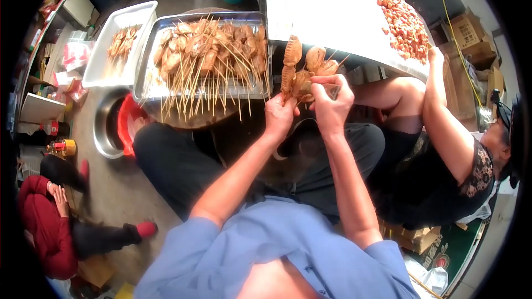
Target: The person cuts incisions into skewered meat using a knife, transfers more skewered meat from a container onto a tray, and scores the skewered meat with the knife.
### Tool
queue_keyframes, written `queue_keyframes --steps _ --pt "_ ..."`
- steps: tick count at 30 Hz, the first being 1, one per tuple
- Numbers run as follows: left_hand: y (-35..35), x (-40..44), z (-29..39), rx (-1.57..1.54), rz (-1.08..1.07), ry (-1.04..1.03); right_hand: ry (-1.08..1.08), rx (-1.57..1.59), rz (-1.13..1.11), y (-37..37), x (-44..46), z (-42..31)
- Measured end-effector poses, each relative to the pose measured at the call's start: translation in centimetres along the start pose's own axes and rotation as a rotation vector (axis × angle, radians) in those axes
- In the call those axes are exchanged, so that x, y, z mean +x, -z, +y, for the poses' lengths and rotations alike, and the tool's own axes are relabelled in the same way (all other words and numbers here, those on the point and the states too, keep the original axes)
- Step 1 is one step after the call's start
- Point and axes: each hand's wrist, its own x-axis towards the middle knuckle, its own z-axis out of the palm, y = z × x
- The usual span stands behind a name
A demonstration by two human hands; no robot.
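Note:
Above my lap, my left hand (280,115) is closed around the lower ends of a small bunch of skewers (292,60) threaded with brown, ridged pieces of food. My right hand (334,104) pinches at the pieces on the right side of that bunch, thumb and fingertips together. Thin stick tips poke out beyond the right hand. Just left of my hands lies a metal tray (157,87) filled with similar loaded skewers (208,50), their bare sticks pointing toward me. I cannot tell exactly what the food is.
A white tub (98,76) with more skewers stands left of the tray. Below are a steel basin (105,133) and a red basin (126,124). Reddish chunks (403,25) lie on the white table (327,5), where a co-worker (443,177) sits. Another person (50,227) sits at left.

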Motion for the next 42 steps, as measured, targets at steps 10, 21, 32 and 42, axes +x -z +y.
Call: queue_keyframes --steps 10,21,32,42 --pt "0.0 0.6 -1.1 -0.002 -0.005 -0.034 -0.065 0.125 0.025 2.0 -0.7 -1.8" --pt "0.4 0.7 -0.6 0.007 0.003 0.011 -0.060 0.086 -0.068 4.5 -1.6 -5.2" --pt "1.2 -0.2 1.1 -0.192 -0.221 0.217 0.160 0.251 -0.042 8.9 -1.1 -9.7" --pt "0.7 -0.9 1.0 -0.236 -0.187 0.256 0.346 0.239 -0.062 5.8 1.0 -10.3"
